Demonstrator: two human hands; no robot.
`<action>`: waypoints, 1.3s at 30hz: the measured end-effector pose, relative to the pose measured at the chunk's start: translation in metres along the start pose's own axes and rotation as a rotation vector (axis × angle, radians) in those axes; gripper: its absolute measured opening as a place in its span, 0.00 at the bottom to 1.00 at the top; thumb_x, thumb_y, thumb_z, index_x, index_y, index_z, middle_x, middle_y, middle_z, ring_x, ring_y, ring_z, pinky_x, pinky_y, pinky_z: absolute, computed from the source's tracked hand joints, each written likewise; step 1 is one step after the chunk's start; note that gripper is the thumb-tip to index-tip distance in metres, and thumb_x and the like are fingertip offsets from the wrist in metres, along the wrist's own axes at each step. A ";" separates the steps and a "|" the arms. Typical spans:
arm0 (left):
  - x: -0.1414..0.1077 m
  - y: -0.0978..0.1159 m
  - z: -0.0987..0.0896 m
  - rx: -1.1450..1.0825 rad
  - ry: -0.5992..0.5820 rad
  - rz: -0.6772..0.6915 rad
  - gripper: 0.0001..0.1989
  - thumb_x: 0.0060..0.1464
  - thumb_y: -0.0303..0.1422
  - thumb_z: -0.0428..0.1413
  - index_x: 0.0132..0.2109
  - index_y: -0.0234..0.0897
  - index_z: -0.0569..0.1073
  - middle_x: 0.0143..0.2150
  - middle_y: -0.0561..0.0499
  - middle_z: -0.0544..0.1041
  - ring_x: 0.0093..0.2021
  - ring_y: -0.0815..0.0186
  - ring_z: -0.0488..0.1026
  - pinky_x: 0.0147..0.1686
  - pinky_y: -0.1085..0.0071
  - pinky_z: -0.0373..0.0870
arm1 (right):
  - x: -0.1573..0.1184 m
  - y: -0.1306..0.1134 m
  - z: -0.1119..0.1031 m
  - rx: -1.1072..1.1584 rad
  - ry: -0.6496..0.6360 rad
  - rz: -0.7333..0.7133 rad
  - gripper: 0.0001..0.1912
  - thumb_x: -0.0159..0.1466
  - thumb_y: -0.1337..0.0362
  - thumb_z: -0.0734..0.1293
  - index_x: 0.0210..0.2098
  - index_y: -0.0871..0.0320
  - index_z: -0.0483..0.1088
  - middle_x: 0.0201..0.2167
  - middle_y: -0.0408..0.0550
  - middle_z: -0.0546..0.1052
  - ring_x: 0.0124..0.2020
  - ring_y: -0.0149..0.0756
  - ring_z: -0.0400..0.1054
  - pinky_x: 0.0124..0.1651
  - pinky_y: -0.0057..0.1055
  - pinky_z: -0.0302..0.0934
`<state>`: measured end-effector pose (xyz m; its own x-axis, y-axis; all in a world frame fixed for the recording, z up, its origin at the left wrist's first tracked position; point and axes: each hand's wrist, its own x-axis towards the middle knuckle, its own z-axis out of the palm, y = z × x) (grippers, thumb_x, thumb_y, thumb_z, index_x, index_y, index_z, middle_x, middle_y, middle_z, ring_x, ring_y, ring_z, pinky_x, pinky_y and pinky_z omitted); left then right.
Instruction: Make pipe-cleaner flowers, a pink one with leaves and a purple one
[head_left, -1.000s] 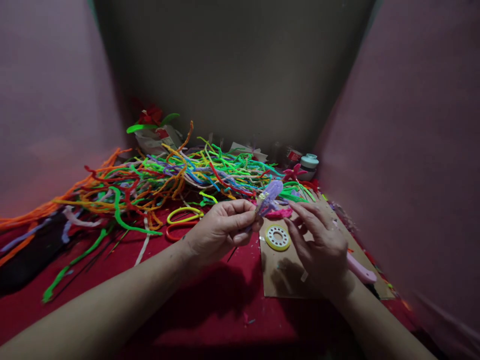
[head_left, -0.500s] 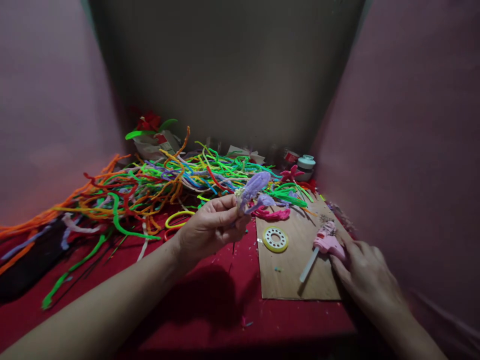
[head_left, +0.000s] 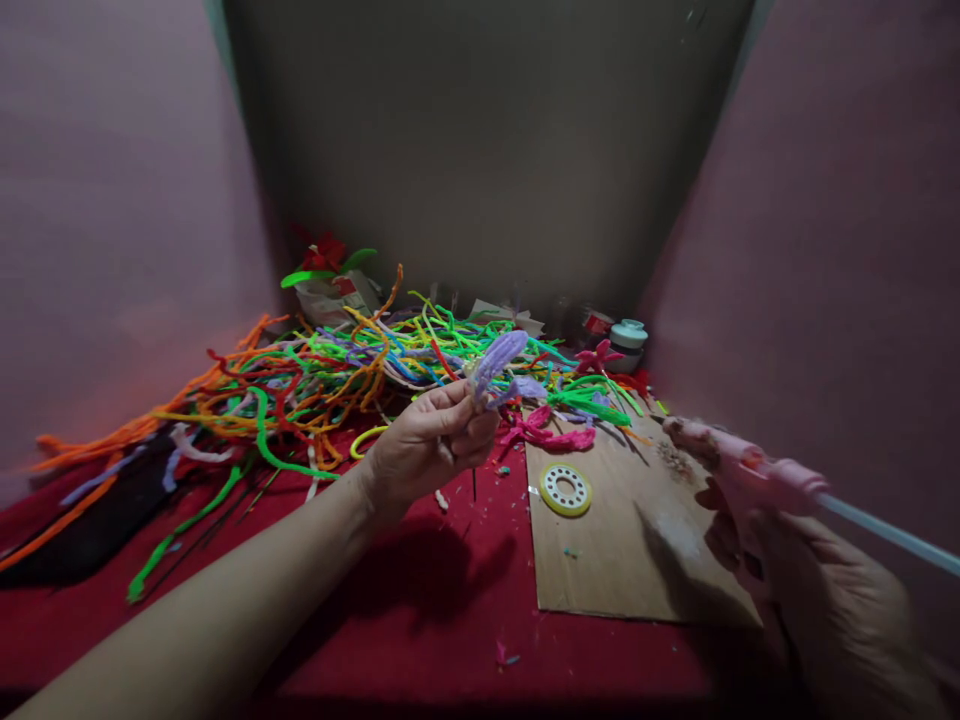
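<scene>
Purple fuzzy petal piece (head_left: pixel 501 358) is held up left of the cardboard (head_left: pixel 600 575), over the red-covered worktop (head_left: pixel 420 655); its base is clamped between the fingers of the left hand (head_left: pixel 424 440). Pink glue gun (head_left: pixel 750 475) is gripped by the right hand (head_left: pixel 832 580), fingers wrapped round the handle; trigger state can't be told. Nozzle (head_left: pixel 673 429) is aimed left, well apart from the petals. Base should be pinched low and steady, nozzle kept clear of skin, glue dabbed sparingly so fuzz isn't matted. Yellow-rimmed spool (head_left: pixel 583 495) is left on the cardboard; fuzzy stems (head_left: pixel 360 370) are heaped far left.
</scene>
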<state>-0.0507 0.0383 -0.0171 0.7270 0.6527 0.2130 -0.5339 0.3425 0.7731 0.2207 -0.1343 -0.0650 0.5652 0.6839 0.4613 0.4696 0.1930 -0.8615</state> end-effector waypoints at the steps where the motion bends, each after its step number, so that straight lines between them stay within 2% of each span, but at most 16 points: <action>1: 0.000 0.000 0.000 -0.010 0.003 0.003 0.07 0.47 0.29 0.62 0.32 0.31 0.71 0.21 0.58 0.56 0.19 0.78 0.54 0.18 0.80 0.51 | 0.001 -0.009 0.006 0.131 0.005 0.098 0.09 0.58 0.57 0.67 0.33 0.56 0.74 0.28 0.51 0.78 0.20 0.38 0.70 0.21 0.34 0.65; 3: 0.000 0.000 0.000 -0.033 0.003 0.005 0.07 0.47 0.28 0.62 0.32 0.31 0.71 0.21 0.58 0.57 0.19 0.78 0.55 0.19 0.80 0.51 | 0.007 -0.026 0.021 0.324 -0.082 0.123 0.10 0.56 0.57 0.69 0.32 0.56 0.74 0.25 0.52 0.78 0.19 0.38 0.69 0.22 0.38 0.67; 6: 0.000 0.003 -0.001 -0.062 0.022 0.015 0.09 0.45 0.28 0.63 0.32 0.32 0.70 0.21 0.57 0.58 0.19 0.78 0.55 0.18 0.80 0.52 | 0.023 -0.045 0.048 0.437 -0.310 0.010 0.11 0.56 0.55 0.68 0.30 0.57 0.74 0.20 0.50 0.75 0.17 0.36 0.65 0.22 0.37 0.65; 8: 0.001 0.005 -0.002 -0.077 0.058 0.037 0.09 0.45 0.28 0.63 0.32 0.32 0.70 0.21 0.58 0.58 0.18 0.78 0.54 0.18 0.80 0.52 | 0.035 -0.056 0.067 0.484 -0.392 -0.039 0.14 0.58 0.54 0.66 0.24 0.57 0.71 0.15 0.46 0.70 0.16 0.34 0.62 0.18 0.34 0.61; 12: 0.003 0.012 -0.012 -0.107 0.119 0.090 0.05 0.48 0.26 0.59 0.33 0.32 0.70 0.23 0.57 0.59 0.18 0.79 0.54 0.18 0.81 0.53 | 0.050 -0.070 0.101 0.558 -0.474 -0.015 0.16 0.58 0.51 0.64 0.25 0.58 0.70 0.14 0.44 0.68 0.14 0.31 0.59 0.15 0.30 0.55; 15: 0.005 0.015 -0.021 -0.132 0.116 0.116 0.04 0.50 0.25 0.58 0.34 0.32 0.69 0.24 0.56 0.61 0.18 0.79 0.54 0.17 0.81 0.53 | 0.052 -0.068 0.114 0.540 -0.502 0.005 0.16 0.57 0.51 0.65 0.23 0.58 0.70 0.14 0.45 0.69 0.13 0.30 0.59 0.14 0.28 0.52; 19: 0.007 0.016 -0.030 -0.143 0.120 0.107 0.03 0.52 0.26 0.57 0.34 0.32 0.69 0.24 0.56 0.61 0.18 0.78 0.55 0.19 0.80 0.55 | 0.047 -0.054 0.115 0.497 -0.541 0.066 0.17 0.57 0.52 0.66 0.23 0.59 0.72 0.14 0.45 0.70 0.14 0.30 0.58 0.15 0.27 0.51; 24: 0.007 0.014 -0.032 -0.152 0.102 0.073 0.03 0.52 0.25 0.56 0.36 0.32 0.70 0.24 0.56 0.61 0.18 0.79 0.54 0.19 0.80 0.55 | 0.045 -0.045 0.112 0.466 -0.572 0.105 0.15 0.57 0.52 0.68 0.24 0.58 0.73 0.15 0.45 0.70 0.15 0.31 0.59 0.17 0.29 0.52; 31: 0.009 0.012 -0.030 -0.117 0.071 0.047 0.05 0.51 0.27 0.58 0.35 0.31 0.70 0.25 0.56 0.62 0.18 0.80 0.52 0.18 0.82 0.53 | 0.044 -0.042 0.113 0.440 -0.571 0.105 0.16 0.57 0.52 0.67 0.22 0.59 0.70 0.15 0.45 0.69 0.16 0.31 0.61 0.17 0.29 0.54; 39: 0.009 0.010 -0.033 -0.103 0.057 0.069 0.06 0.51 0.27 0.59 0.35 0.30 0.70 0.25 0.55 0.62 0.19 0.79 0.54 0.19 0.82 0.53 | 0.042 -0.048 0.109 0.420 -0.569 0.160 0.17 0.55 0.51 0.69 0.20 0.58 0.71 0.14 0.46 0.68 0.16 0.32 0.60 0.19 0.30 0.51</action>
<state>-0.0634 0.0699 -0.0269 0.6625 0.7138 0.2271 -0.6259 0.3608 0.6914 0.1477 -0.0384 -0.0272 0.1108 0.9645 0.2395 0.0456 0.2358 -0.9707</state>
